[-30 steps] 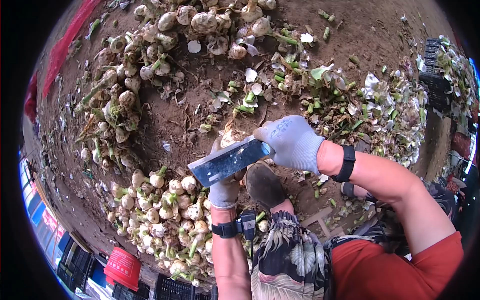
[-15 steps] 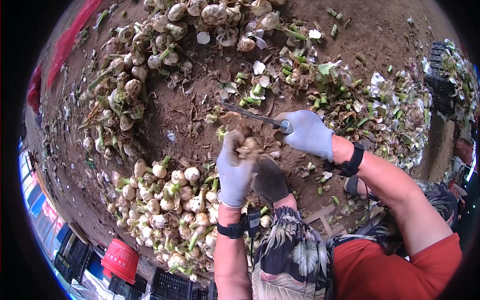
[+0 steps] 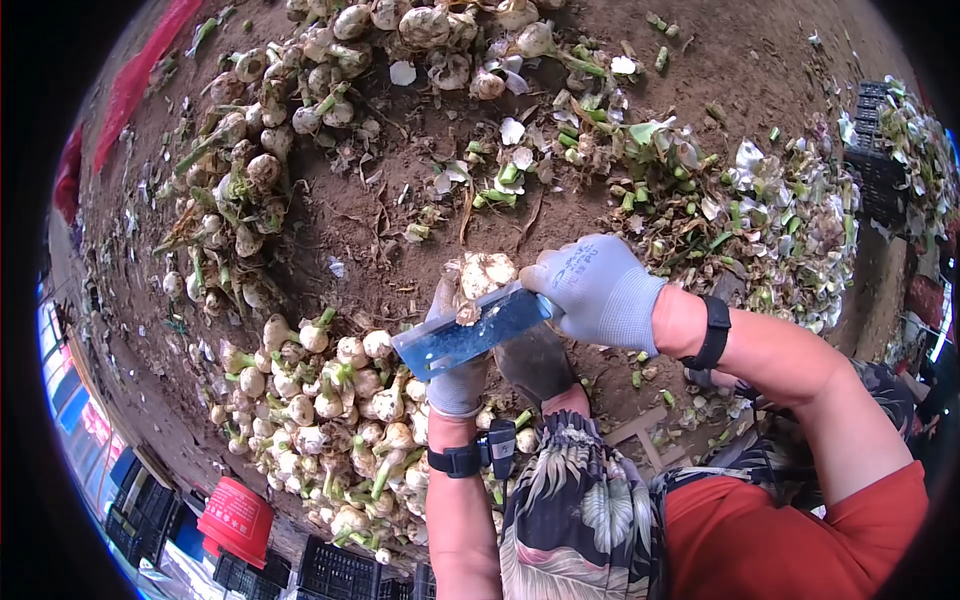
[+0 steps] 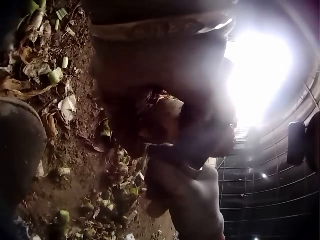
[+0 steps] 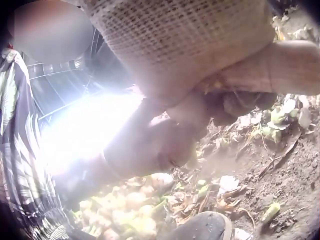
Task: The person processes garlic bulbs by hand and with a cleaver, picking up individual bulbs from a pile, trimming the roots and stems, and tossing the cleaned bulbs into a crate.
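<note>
In the head view the gloved right hand [image 3: 592,292] grips the handle of a wide metal blade [image 3: 470,330], which lies across the front of the left hand. The gloved left hand [image 3: 456,385], partly hidden behind the blade, holds a garlic bulb [image 3: 487,272] whose pale side shows above the blade's upper edge. Dark blur covers most of the left wrist view, where the bulb [image 4: 167,112] shows between the fingers and the right hand [image 4: 192,195] is below it. Glare washes out part of the right wrist view, under the glove cuff [image 5: 185,45].
Bulbs with short stems [image 3: 340,420] are heaped at lower left, and untrimmed bulbs [image 3: 265,170] lie in an arc at upper left. Peelings and cut stems [image 3: 790,220] cover the right side. A shoe [image 3: 535,365], red bucket [image 3: 237,520] and black crates [image 3: 340,572] are nearby.
Half a second ago the blade was apart from the left hand, its edge toward the camera. Now it lies across that hand, flat side showing, and the right hand has moved left and down.
</note>
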### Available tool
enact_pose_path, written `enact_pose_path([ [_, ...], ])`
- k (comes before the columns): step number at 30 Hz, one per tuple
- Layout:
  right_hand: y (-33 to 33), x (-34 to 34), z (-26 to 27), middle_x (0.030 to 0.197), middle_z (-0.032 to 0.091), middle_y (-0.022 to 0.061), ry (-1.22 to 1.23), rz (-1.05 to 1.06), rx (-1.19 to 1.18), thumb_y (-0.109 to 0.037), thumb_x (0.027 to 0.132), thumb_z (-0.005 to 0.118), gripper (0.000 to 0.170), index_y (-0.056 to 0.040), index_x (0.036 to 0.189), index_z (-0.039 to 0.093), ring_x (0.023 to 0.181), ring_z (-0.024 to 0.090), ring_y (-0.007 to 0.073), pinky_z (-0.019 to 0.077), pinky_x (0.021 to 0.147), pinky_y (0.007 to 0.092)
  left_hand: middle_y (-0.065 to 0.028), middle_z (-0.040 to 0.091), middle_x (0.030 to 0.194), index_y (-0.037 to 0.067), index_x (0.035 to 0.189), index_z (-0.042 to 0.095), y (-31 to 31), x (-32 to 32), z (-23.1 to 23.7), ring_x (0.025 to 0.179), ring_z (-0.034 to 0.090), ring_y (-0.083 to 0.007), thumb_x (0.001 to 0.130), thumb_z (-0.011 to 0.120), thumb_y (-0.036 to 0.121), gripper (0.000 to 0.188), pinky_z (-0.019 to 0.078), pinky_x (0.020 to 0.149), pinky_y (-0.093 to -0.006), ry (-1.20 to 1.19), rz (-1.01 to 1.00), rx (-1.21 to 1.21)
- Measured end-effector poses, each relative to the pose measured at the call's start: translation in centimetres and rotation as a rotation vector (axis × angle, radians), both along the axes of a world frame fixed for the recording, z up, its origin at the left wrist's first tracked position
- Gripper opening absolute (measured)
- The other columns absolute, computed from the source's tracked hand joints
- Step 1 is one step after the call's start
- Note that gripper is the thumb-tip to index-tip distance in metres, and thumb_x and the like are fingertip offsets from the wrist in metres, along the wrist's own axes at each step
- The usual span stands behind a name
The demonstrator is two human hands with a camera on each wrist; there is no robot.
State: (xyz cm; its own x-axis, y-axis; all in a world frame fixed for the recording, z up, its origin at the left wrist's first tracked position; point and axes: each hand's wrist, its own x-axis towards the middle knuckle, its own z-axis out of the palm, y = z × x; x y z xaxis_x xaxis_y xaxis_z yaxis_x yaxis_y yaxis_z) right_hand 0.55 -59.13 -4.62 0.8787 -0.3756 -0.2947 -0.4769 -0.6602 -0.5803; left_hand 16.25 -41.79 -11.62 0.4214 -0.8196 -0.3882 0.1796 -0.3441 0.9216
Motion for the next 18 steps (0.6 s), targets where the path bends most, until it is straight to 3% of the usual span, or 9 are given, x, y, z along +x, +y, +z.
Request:
enact_pose_path([
  [2,0.7,-0.1,-0.8,0.078,0.063,0.0071,-0.078,-0.072,-0.064,-0.012,0.069,0.070,0.027,-0.0130,0.095,0.064,0.074,0.067,0.0304,0.0509,0.063,0.0424,-0.0106,0.066,0.116,-0.002,0.136,0.050,-0.7,0.2,1.1,0.108,0.061,-0.0208,0.087,0.074,0.010,0.056,0.0496,0.095,-0.0339,-0.042,-0.051,0.009],
  [5,1.1,0.1,-0.9,0.077,0.062,0.0072,-0.037,-0.120,-0.100,-0.011,0.068,0.070,0.029,-0.0127,0.096,0.065,0.074,0.067,0.0304,0.0508,0.063,0.0420,-0.0084,0.066,0.112,0.000,0.134,0.050,0.0,0.2,-0.1,0.102,0.061,-0.0195,0.087,0.075,0.013,0.054,0.0507,0.092,-0.0335,-0.142,-0.137,-0.042],
  [7,1.2,0.1,-1.0,0.077,0.062,0.0074,-0.055,-0.140,-0.115,-0.011,0.069,0.070,0.029,-0.0127,0.097,0.065,0.074,0.067,0.0306,0.0510,0.063,0.0419,-0.0055,0.065,0.109,0.002,0.128,0.053,-1.4,0.3,1.3,0.095,0.061,-0.0160,0.087,0.075,0.013,0.048,0.0526,0.083,-0.0311,-0.418,-0.204,-0.148],
  [8,1.3,0.0,-1.1,0.077,0.063,0.0075,-0.075,-0.161,-0.131,-0.011,0.069,0.071,0.029,-0.0126,0.097,0.065,0.074,0.067,0.0307,0.0512,0.063,0.0418,-0.0055,0.065,0.109,0.002,0.128,0.053,-1.3,0.2,1.3,0.095,0.061,-0.0160,0.087,0.075,0.013,0.048,0.0526,0.083,-0.0311,-0.417,-0.206,-0.146],
  [11,0.9,-0.4,-2.1,0.080,0.065,0.0080,-0.037,-0.180,-0.085,-0.010,0.069,0.070,0.030,-0.0125,0.099,0.066,0.075,0.068,0.0301,0.0518,0.063,0.0421,-0.0005,0.062,0.102,0.004,0.120,0.057,-1.2,0.0,1.3,0.081,0.060,-0.0075,0.087,0.074,0.009,0.038,0.0504,0.065,-0.0227,0.153,0.029,0.070],
  [14,0.4,0.0,-0.4,0.086,0.068,0.0117,0.050,-0.142,-0.004,-0.012,0.077,0.063,0.019,-0.0114,0.097,0.065,0.081,0.070,0.0305,0.0537,0.069,0.0427,-0.0004,0.063,0.099,0.004,0.118,0.058,-2.2,0.0,3.0,0.076,0.058,-0.0068,0.089,0.071,0.009,0.032,0.0486,0.060,-0.0217,0.315,0.127,0.085],
  [16,0.5,-0.6,-1.6,0.087,0.069,0.0127,0.112,-0.174,0.021,-0.012,0.079,0.062,0.020,-0.0108,0.099,0.066,0.082,0.070,0.0307,0.0541,0.070,0.0426,-0.0032,0.066,0.098,0.003,0.116,0.058,-2.7,0.5,4.3,0.073,0.060,-0.0071,0.091,0.069,0.010,0.028,0.0475,0.058,-0.0213,0.240,0.079,0.105],
  [17,0.0,-0.9,-2.1,0.087,0.070,0.0137,0.172,-0.203,0.037,-0.012,0.081,0.060,0.020,-0.0102,0.101,0.067,0.083,0.071,0.0310,0.0546,0.071,0.0426,-0.0046,0.067,0.098,0.003,0.116,0.058,-3.1,0.8,5.4,0.072,0.060,-0.0074,0.091,0.069,0.012,0.028,0.0473,0.056,-0.0214,0.395,0.115,0.092],
  [18,-1.8,-0.8,-1.3,0.085,0.072,0.0145,0.452,-0.247,0.113,-0.011,0.084,0.059,0.025,-0.0091,0.107,0.067,0.083,0.071,0.0319,0.0555,0.072,0.0425,-0.0061,0.067,0.098,0.003,0.116,0.058,-3.7,0.9,6.3,0.071,0.061,-0.0077,0.092,0.069,0.013,0.029,0.0472,0.055,-0.0215,0.551,0.148,0.074],
])
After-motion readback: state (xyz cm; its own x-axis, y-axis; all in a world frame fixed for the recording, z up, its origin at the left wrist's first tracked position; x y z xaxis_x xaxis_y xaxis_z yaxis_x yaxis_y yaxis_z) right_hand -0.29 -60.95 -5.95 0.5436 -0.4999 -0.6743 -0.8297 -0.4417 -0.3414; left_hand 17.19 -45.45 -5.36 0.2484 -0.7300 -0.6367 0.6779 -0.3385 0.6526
